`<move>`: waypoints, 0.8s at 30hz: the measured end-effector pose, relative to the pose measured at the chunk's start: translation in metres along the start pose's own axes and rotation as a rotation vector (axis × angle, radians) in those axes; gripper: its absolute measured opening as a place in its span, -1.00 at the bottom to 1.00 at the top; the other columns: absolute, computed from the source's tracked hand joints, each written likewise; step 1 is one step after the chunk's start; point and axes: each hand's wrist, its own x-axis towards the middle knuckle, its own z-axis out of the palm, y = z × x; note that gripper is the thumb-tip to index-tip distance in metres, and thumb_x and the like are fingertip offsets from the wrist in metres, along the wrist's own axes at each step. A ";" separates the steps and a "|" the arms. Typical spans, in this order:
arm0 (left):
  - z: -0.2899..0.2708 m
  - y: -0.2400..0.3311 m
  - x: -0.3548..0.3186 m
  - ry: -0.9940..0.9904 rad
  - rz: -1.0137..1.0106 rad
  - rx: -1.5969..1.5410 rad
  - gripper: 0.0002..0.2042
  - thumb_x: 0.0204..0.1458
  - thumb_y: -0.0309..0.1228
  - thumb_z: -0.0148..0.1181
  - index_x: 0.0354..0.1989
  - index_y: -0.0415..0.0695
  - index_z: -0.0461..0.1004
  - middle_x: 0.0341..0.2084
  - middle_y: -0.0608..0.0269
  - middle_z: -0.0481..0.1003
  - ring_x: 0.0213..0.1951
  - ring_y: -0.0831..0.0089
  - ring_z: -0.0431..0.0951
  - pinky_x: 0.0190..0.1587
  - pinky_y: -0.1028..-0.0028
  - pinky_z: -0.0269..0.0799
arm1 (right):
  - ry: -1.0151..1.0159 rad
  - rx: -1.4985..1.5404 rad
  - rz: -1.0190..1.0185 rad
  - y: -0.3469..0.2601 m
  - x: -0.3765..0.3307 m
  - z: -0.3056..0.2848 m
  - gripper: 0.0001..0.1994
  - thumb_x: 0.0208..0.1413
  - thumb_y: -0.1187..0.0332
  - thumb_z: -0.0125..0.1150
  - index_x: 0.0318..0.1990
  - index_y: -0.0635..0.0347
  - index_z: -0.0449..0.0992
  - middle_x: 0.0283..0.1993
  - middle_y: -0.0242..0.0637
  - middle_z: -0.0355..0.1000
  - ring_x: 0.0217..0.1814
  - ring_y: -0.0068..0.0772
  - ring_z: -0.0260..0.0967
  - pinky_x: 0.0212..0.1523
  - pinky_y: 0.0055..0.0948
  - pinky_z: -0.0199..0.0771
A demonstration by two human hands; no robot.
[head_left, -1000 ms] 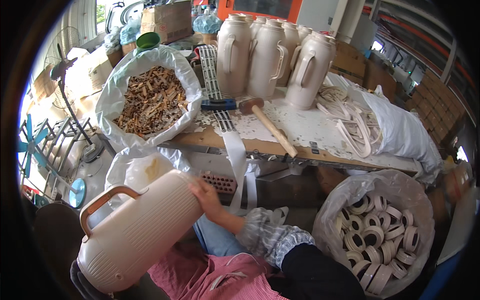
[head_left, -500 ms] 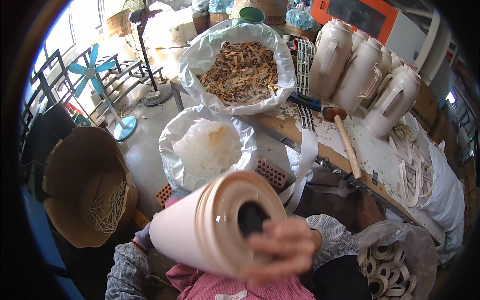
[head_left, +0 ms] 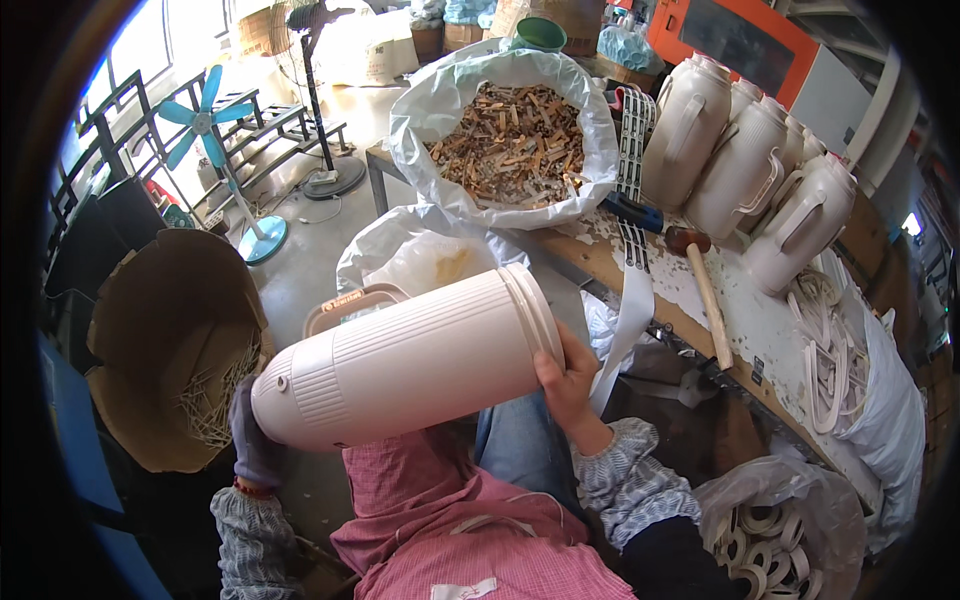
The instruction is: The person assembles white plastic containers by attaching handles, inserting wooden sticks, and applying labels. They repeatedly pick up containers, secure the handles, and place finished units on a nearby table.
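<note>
A pale pink thermos jug (head_left: 410, 360) lies on its side in the air above my lap, its handle on the far side. My left hand (head_left: 256, 425), in a grey-purple glove, grips the narrow top end at the left. Bare, my right hand (head_left: 568, 385) holds the wide base end at the right, thumb on the near side. The jug hides part of the fingers of both hands. Beyond it stands a white sack (head_left: 400, 235) with translucent plastic pieces, partly covered by the jug.
Several similar jugs (head_left: 735, 165) stand on the worn bench (head_left: 690, 310) at right, near a mallet (head_left: 708, 290). A sack of metal strips (head_left: 505, 140) sits at the bench's far end. A cardboard box (head_left: 150, 330) is left; a bag of rings (head_left: 765, 540) lies lower right.
The jug has turned from showing its open base toward me to lying broadside. My right hand has moved from the base opening to gripping the base's edge. The view has shifted slightly.
</note>
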 end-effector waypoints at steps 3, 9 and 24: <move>0.003 0.044 -0.005 0.130 0.421 0.632 -0.72 0.24 -0.31 -0.13 -0.12 -0.30 0.38 -0.18 0.11 0.44 -0.13 0.29 0.47 -0.08 0.31 0.38 | 0.031 0.084 0.250 0.015 0.015 0.006 -0.69 0.15 0.32 0.11 -0.02 0.34 0.49 -0.18 -0.20 0.51 -0.19 -0.48 0.42 -0.14 -0.48 0.41; -0.001 -0.061 -0.033 0.404 -0.019 -0.180 -0.76 0.26 -0.37 -0.15 -0.16 -0.28 0.40 -0.19 0.16 0.39 -0.10 0.36 0.41 0.07 0.40 0.29 | -0.059 -0.097 0.051 -0.013 0.009 0.011 -0.71 0.13 0.31 0.19 -0.08 0.33 0.52 -0.34 -0.19 0.48 -0.37 -0.46 0.38 -0.32 -0.45 0.37; 0.007 0.003 -0.020 -0.151 -0.203 -0.081 -0.65 0.28 -0.21 -0.17 0.01 -0.19 0.41 -0.14 0.13 0.49 -0.07 0.30 0.46 0.05 0.33 0.35 | -0.174 -0.056 -0.470 -0.037 0.001 0.011 -0.65 0.04 0.22 0.33 -0.05 0.17 0.51 -0.22 -0.12 0.47 -0.36 -0.19 0.45 -0.33 -0.35 0.50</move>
